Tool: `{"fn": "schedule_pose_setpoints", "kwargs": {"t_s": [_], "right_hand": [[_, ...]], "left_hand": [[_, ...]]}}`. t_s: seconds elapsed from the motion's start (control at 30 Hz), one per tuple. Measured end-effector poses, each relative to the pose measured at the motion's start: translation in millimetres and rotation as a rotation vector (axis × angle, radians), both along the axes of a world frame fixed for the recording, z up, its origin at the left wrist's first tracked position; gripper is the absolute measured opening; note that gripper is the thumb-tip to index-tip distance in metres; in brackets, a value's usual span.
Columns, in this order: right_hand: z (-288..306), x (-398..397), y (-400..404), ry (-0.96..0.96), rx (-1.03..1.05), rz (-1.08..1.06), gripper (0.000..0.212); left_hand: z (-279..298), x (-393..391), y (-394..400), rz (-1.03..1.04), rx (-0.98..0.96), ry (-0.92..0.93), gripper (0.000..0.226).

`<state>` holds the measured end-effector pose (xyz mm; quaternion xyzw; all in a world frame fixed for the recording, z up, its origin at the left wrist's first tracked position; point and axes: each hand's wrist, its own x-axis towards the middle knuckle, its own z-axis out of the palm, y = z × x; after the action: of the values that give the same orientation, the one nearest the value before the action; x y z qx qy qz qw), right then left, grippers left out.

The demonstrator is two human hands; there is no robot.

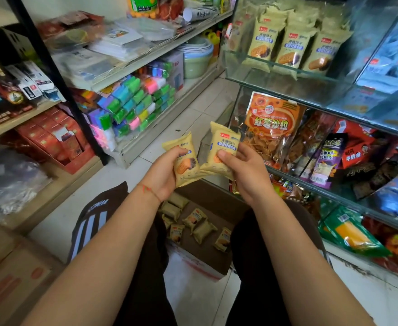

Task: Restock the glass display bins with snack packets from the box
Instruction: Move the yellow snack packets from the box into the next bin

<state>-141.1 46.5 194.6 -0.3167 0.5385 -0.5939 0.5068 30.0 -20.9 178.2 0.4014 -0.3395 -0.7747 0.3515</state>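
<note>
With both hands gripping a packet each, my right hand [245,170] fingers sit closer to the biscuit bin [287,67] up-right than my left hand [164,171].

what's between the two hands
In the head view, two yellow biscuit packets: the left hand grips one packet, the right hand grips the other packet, their edges overlapping.

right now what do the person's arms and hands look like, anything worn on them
Both forearms are bare, with no sleeves in view. The left hand has a thin red string bracelet round its wrist. The right hand shows no ring, watch or glove. No markings show on either arm.
</note>
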Motion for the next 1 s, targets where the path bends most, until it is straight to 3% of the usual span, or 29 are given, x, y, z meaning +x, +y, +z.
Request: {"fn": "schedule_pose_setpoints", "kwargs": {"t_s": [0.17,0.33,0.4,0.47,0.53,0.6,0.67,0.8,1.0], "right_hand": [[47.1,-1.2,1.4,0.143,-0.125,-0.067,0.040],[152.6,-24.8,-11.5,0.303,-0.322,-0.138,0.033],[188.3,-39.9,-24.0,0.338,-0.383,-0.218,0.030],[212.7,-56.7,-40.9,0.399,-0.363,-0.297,0.029],[223.2,-73.6,-60.2,0.443,-0.297,-0.355,0.032],[222.4,-89.4,-82.4,0.467,-0.205,-0.383,0.034],[213.2,-100.1,-106.4,0.564,-0.091,-0.389,0.032],[195.8,-103.2,-146.1,0.763,0.129,-0.352,0.040],[181.4,-98.7,-171.2,0.910,0.346,-0.289,0.047]], "left_hand": [[16.7,-3.6,-4.4,0.093,-0.233,-0.299,0.037],[104.0,-30.0,-26.4,0.006,-0.611,-0.406,0.053],[135.5,-44.5,-37.7,-0.039,-0.843,-0.449,0.072],[154.6,-59.0,-49.1,-0.122,-1.069,-0.594,0.091],[163.3,-70.6,-57.9,-0.200,-1.205,-0.868,0.098],[161.5,-79.3,-66.3,-0.257,-1.252,-1.076,0.095],[156.0,-83.0,-69.1,-0.319,-1.228,-1.154,0.089],[144.1,-89.0,-68.3,-0.248,-1.172,-1.028,0.077],[141.7,-90.1,-64.9,-0.224,-1.179,-1.048,0.076]]}}
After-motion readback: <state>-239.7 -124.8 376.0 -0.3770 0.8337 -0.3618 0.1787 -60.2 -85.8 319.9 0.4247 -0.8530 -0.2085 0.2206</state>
